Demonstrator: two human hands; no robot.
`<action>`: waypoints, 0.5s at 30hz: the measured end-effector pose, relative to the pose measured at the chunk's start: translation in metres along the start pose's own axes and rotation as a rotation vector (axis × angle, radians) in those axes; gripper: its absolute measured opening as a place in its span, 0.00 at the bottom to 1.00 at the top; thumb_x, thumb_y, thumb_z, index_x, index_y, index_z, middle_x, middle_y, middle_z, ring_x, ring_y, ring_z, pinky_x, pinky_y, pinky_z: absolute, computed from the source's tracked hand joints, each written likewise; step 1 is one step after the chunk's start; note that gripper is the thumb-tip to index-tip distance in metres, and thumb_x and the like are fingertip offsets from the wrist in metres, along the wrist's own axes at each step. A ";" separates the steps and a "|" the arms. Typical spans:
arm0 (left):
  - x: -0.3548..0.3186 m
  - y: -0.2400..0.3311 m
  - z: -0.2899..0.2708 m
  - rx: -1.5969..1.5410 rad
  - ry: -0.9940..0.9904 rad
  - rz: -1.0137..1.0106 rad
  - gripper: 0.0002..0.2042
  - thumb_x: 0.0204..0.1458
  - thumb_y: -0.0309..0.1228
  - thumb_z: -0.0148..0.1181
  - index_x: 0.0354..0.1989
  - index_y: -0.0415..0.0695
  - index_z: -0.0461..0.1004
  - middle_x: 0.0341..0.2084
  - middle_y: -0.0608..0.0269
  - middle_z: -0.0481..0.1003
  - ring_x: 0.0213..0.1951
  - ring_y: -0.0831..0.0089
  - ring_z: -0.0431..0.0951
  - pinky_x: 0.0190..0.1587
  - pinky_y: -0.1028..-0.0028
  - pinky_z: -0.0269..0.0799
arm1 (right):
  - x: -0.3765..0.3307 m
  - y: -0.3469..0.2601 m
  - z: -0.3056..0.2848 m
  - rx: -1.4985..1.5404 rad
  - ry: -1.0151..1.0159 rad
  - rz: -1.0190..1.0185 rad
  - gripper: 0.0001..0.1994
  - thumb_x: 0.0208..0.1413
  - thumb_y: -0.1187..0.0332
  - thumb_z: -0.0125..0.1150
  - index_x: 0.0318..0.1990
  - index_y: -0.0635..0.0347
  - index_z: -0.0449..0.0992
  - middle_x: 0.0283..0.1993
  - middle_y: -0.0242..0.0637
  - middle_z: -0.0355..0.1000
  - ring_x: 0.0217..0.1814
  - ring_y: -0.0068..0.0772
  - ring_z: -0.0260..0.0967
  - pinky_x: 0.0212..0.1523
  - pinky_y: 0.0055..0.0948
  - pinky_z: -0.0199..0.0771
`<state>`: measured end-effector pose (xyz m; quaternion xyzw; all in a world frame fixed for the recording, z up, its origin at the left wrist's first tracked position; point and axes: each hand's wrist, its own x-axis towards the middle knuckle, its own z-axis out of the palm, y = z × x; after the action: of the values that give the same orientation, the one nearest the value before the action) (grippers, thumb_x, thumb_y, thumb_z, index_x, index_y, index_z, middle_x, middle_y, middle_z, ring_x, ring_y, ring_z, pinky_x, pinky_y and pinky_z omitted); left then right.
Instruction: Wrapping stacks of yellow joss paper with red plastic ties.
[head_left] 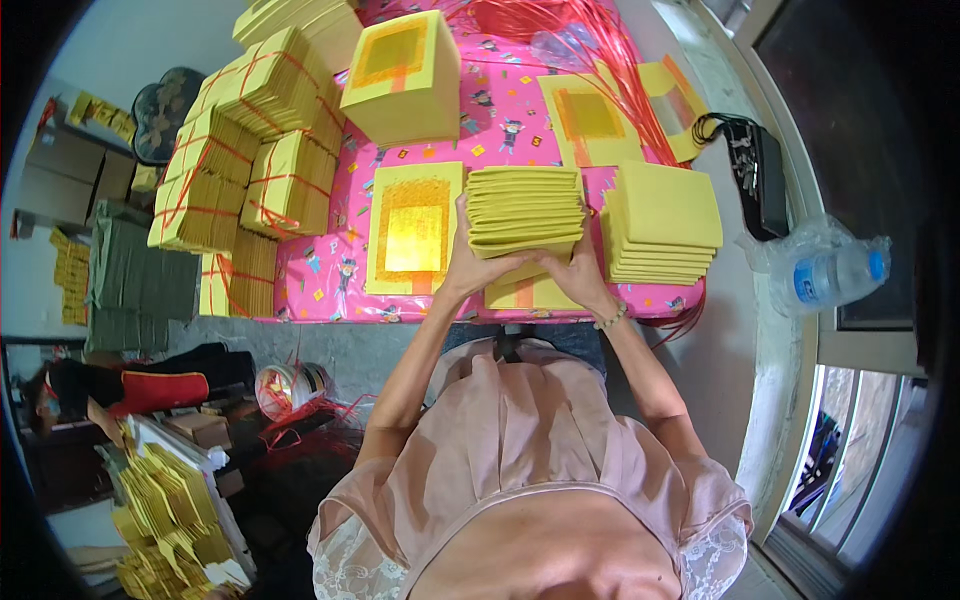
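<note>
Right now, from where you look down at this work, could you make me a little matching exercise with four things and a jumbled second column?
Things:
1. Table cover
2. Central yellow stack
3. Plastic bottle
4. Red-tied bundles

Places, colours or states:
A. Clear, with a blue cap
B. Piled toward the left of the picture
C. Held between the left hand and the right hand
D. Pink, printed with small figures

Right pairs: 1-D, 2-C, 3-A, 4-B
</note>
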<state>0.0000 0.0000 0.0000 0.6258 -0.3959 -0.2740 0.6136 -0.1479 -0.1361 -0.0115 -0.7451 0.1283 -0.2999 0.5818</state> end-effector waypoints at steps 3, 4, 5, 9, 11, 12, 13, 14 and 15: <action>0.000 -0.005 0.001 0.023 0.007 -0.033 0.49 0.36 0.31 0.80 0.63 0.39 0.48 0.53 0.53 0.68 0.54 0.64 0.72 0.59 0.66 0.67 | -0.004 -0.002 0.003 -0.048 0.033 -0.071 0.46 0.50 0.68 0.71 0.72 0.63 0.45 0.69 0.47 0.50 0.74 0.42 0.48 0.72 0.38 0.50; 0.001 -0.003 0.008 -0.031 0.008 -0.056 0.50 0.36 0.30 0.80 0.63 0.40 0.46 0.51 0.53 0.70 0.52 0.64 0.73 0.59 0.66 0.67 | -0.005 -0.004 -0.003 -0.081 0.031 -0.092 0.46 0.50 0.69 0.71 0.71 0.63 0.45 0.68 0.47 0.51 0.74 0.42 0.48 0.72 0.38 0.51; 0.001 -0.001 0.014 -0.084 0.008 -0.081 0.50 0.35 0.30 0.80 0.63 0.40 0.45 0.50 0.54 0.71 0.51 0.64 0.74 0.58 0.66 0.67 | -0.006 -0.005 -0.008 -0.113 0.029 -0.112 0.46 0.50 0.70 0.71 0.71 0.63 0.45 0.68 0.47 0.51 0.74 0.41 0.48 0.72 0.37 0.51; -0.008 -0.044 -0.003 0.179 0.043 0.076 0.21 0.46 0.29 0.72 0.48 0.36 0.76 0.43 0.59 0.79 0.44 0.71 0.78 0.48 0.69 0.75 | 0.000 -0.009 -0.004 0.013 0.030 -0.061 0.47 0.50 0.65 0.73 0.71 0.65 0.45 0.68 0.48 0.51 0.73 0.44 0.48 0.71 0.40 0.52; -0.014 -0.032 -0.002 0.089 0.021 0.033 0.22 0.47 0.30 0.71 0.50 0.36 0.74 0.44 0.58 0.78 0.45 0.70 0.77 0.49 0.68 0.74 | 0.001 -0.007 -0.003 -0.008 0.058 -0.070 0.48 0.49 0.63 0.74 0.70 0.66 0.46 0.68 0.47 0.51 0.72 0.42 0.49 0.70 0.39 0.53; -0.015 -0.023 -0.003 0.007 0.031 -0.005 0.23 0.48 0.31 0.70 0.51 0.36 0.73 0.45 0.58 0.77 0.46 0.68 0.77 0.50 0.68 0.74 | 0.003 -0.011 -0.001 0.009 0.065 -0.068 0.48 0.49 0.64 0.74 0.70 0.65 0.46 0.67 0.47 0.53 0.72 0.42 0.51 0.69 0.38 0.55; -0.013 -0.018 -0.004 0.007 0.015 -0.010 0.23 0.48 0.31 0.70 0.51 0.36 0.73 0.45 0.58 0.77 0.46 0.68 0.77 0.50 0.68 0.74 | 0.005 -0.015 0.001 0.026 0.074 -0.065 0.48 0.49 0.65 0.75 0.70 0.65 0.46 0.66 0.47 0.55 0.71 0.41 0.54 0.69 0.37 0.58; -0.011 -0.014 -0.005 -0.003 0.077 -0.021 0.26 0.47 0.32 0.72 0.53 0.35 0.70 0.45 0.56 0.76 0.46 0.67 0.77 0.50 0.68 0.74 | 0.008 -0.020 0.001 0.112 0.105 -0.037 0.47 0.48 0.63 0.76 0.69 0.66 0.48 0.64 0.48 0.58 0.70 0.40 0.56 0.67 0.36 0.60; -0.005 -0.006 -0.007 -0.013 0.140 -0.027 0.30 0.46 0.33 0.74 0.55 0.35 0.68 0.45 0.55 0.75 0.46 0.66 0.76 0.50 0.67 0.74 | 0.013 -0.026 0.001 0.110 0.121 -0.037 0.47 0.48 0.63 0.76 0.69 0.66 0.48 0.64 0.48 0.58 0.70 0.40 0.56 0.67 0.36 0.60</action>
<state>0.0047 0.0075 -0.0058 0.6447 -0.3418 -0.2406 0.6400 -0.1411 -0.1347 0.0172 -0.6947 0.1330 -0.3616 0.6073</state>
